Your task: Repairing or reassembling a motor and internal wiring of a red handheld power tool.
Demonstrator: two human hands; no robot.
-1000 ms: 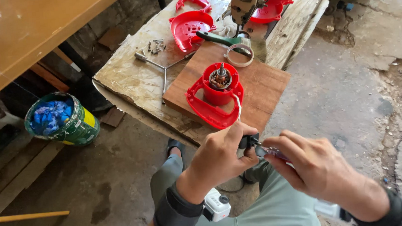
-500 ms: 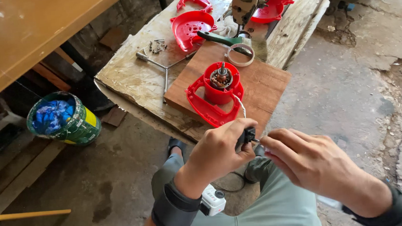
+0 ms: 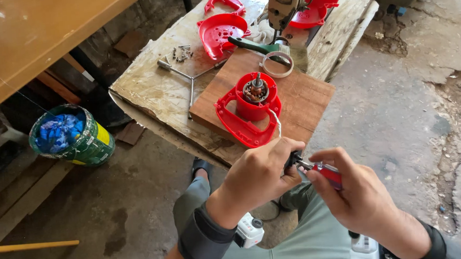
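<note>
Since a moment ago both hands are sitting a little lower and nearer the person's lap, and the small part between them is showing more clearly. The left hand is curling tight around a small black part, fingers pressed together over it. The right hand is pinching a red-handled screwdriver, whose metal tip is meeting the black part just beside the left thumb. A thin white wire is running up from the left hand to the red motor housing, which is standing just beyond the knuckles on a brown wooden board. The housing is smooth moulded plastic, a round cup with a looped handle, and copper windings are showing inside. The board is lying on a rough, stained desk. Farther beyond the hands, loose screws, a tape ring and more red shells are lying scattered. Off to the left of the left hand, a green bucket is standing on the floor.
</note>
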